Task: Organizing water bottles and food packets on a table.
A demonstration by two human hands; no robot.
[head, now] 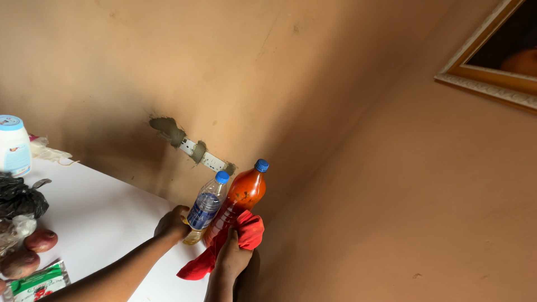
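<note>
filling most of the view, a tan plastered wall [313, 67] runs along the far edge of a white worktop [100, 212] and turns a corner to the right, where a gilt picture frame [492, 72] hangs at the top right. a white socket strip [204, 156] is set into rough grey patches on the wall just above the worktop's far edge. at the far right corner of the worktop two bottles lean side by side, touching: the larger one, an orange-red bottle with a blue cap [241, 201], and against its left side a smaller clear water bottle with a blue cap and blue label [207, 206], with yellowish liquid low in it. the right hand [232, 258] is clamped on a red cloth [238, 240], pressing it against the lower part of the orange-red bottle; the cloth's tail hangs down to the left. the left hand [173, 222] is curled around the base of the water bottle, fingers closed on it. along the near left edge of the worktop lie a black plastic bag [19, 198], a white tub with a pale blue lid [12, 145], a green and white sachet [39, 279], and two reddish onions [31, 251].
</note>
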